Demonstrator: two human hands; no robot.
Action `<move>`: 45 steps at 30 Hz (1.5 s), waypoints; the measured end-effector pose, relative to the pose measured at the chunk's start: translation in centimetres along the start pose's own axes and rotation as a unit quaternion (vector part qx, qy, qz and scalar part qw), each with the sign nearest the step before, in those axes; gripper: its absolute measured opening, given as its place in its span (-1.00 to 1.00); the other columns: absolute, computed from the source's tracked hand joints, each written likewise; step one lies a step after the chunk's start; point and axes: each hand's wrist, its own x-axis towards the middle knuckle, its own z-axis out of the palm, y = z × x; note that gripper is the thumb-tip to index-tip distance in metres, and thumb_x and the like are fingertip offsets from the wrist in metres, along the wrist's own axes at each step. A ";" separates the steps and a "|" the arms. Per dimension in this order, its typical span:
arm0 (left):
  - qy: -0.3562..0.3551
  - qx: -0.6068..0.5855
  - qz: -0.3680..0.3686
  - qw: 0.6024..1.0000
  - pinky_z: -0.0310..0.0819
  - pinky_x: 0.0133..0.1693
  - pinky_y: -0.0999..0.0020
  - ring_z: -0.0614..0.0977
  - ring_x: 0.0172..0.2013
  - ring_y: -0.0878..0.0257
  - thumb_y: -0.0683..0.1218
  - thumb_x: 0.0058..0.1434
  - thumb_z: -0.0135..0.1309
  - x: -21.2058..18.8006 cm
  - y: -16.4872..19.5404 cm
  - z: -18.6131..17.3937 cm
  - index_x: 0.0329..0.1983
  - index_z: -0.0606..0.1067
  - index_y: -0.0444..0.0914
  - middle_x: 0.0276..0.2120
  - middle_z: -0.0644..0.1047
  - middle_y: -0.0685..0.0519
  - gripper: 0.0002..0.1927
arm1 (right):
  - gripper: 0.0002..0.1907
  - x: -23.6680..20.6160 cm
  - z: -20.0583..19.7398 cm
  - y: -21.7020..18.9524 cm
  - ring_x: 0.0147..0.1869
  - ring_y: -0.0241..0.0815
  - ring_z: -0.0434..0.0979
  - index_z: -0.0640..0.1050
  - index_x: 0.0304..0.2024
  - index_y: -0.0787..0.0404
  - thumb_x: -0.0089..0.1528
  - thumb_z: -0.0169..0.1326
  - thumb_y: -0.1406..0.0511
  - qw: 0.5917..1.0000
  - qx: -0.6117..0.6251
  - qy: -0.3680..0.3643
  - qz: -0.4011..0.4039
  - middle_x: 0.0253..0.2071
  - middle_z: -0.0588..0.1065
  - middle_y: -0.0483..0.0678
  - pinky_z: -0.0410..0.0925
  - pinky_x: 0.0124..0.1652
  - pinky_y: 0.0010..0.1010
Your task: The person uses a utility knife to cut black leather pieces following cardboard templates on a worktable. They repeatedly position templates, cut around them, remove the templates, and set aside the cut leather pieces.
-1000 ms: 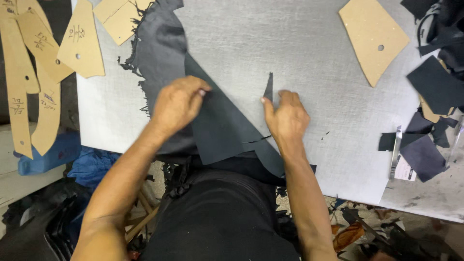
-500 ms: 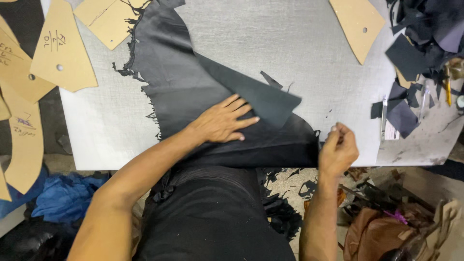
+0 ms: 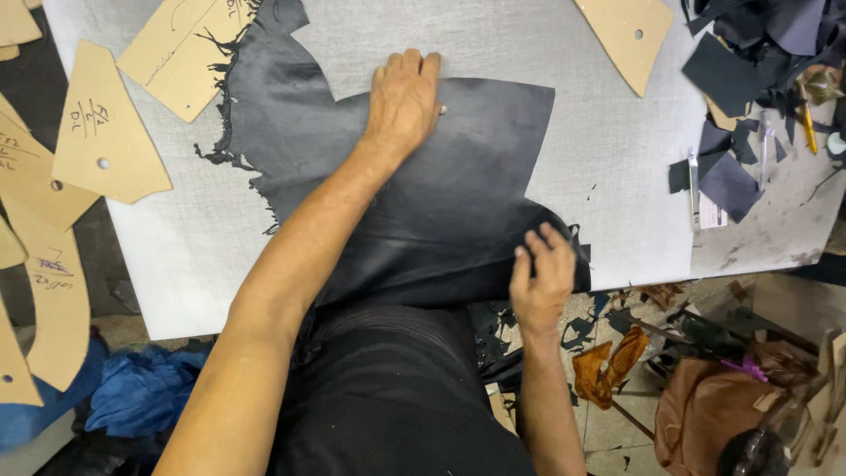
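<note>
A large sheet of black leather (image 3: 458, 189) with a ragged left edge lies spread on the pale grey cutting board (image 3: 608, 167). My left hand (image 3: 404, 97) lies flat, palm down, pressing the leather near its far edge. My right hand (image 3: 542, 278) rests on the leather's near right corner at the board's front edge, fingers spread and touching it. Neither hand grips a tool.
Tan cardboard patterns lie around: one at the top left (image 3: 181, 53), one left of it (image 3: 106, 137), one at the top right (image 3: 630, 35), several more at the far left (image 3: 35, 264). Dark leather scraps (image 3: 749, 70) and small tools pile at the right. Scraps and bags lie on the floor.
The folded leather flap has been laid out flat. My left hand slid forward to the far edge of the hide. My right hand moved from off the board's edge onto the leather's near corner.
</note>
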 end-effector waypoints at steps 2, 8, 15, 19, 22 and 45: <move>-0.054 -0.006 -0.017 0.998 0.36 0.07 0.06 0.54 -0.04 0.06 0.04 0.24 0.20 0.5 0.1 -1.6 0.05 0.51 -0.26 -0.11 0.57 -0.06 -0.60 | -0.77 3.1 0.5 2.7 0.33 0.09 0.48 0.59 0.05 0.36 0.33 0.15 0.45 0.995 0.066 0.047 0.061 0.20 0.50 0.16 0.39 0.29 -0.13; -0.095 -0.021 0.321 0.942 0.39 -0.08 0.11 0.52 -0.12 0.06 -0.17 0.17 0.10 -8.9 0.9 -3.6 -0.29 0.56 -0.21 -0.22 0.50 -0.03 -0.93 | -0.77 14.0 1.8 5.8 -0.08 -0.18 0.59 0.60 0.02 0.34 0.32 0.19 0.40 0.977 0.150 -0.009 0.155 -0.05 0.59 0.06 0.47 -0.09 -0.38; 0.008 -0.012 0.295 0.955 0.40 0.14 0.14 0.52 0.12 0.05 -0.13 0.11 0.12 -12.0 -0.4 -1.0 -0.25 0.53 -0.24 0.04 0.54 -0.07 -0.85 | -0.80 15.3 7.6 -0.6 -0.40 0.08 0.61 0.61 -0.18 0.21 0.30 0.11 0.21 0.961 0.002 -0.273 0.031 -0.46 0.58 0.10 0.44 -0.29 -0.11; 0.041 -0.012 0.283 0.958 0.40 -0.01 0.15 0.55 -0.03 0.10 -0.11 0.19 0.14 -7.9 0.5 -0.3 -0.25 0.53 -0.22 -0.14 0.54 0.01 -0.88 | -0.81 17.2 6.3 4.8 -0.49 0.05 0.60 0.61 -0.23 0.21 0.28 0.08 0.23 0.940 -0.037 -0.336 0.044 -0.53 0.57 0.10 0.44 -0.37 -0.10; 0.065 0.012 0.217 0.974 0.37 -0.12 0.13 0.51 -0.20 0.08 -0.04 0.28 0.16 -2.6 1.1 0.8 -0.29 0.52 -0.22 -0.30 0.48 0.03 -0.85 | -0.78 21.0 2.4 12.4 -0.44 0.06 0.60 0.64 -0.19 0.25 0.42 0.05 0.26 0.961 -0.192 -0.190 0.056 -0.48 0.58 0.15 0.45 -0.40 -0.13; -0.023 -0.011 0.190 0.981 0.20 0.31 -0.08 0.27 0.37 -0.13 -0.04 0.29 0.07 3.1 13.3 6.4 0.09 0.57 -0.27 0.31 0.36 -0.16 -0.64 | -0.79 26.6 -7.5 22.6 0.02 0.02 0.61 0.48 0.15 0.54 0.48 0.07 0.52 0.884 0.461 0.054 0.064 0.06 0.51 0.24 0.52 0.07 -0.20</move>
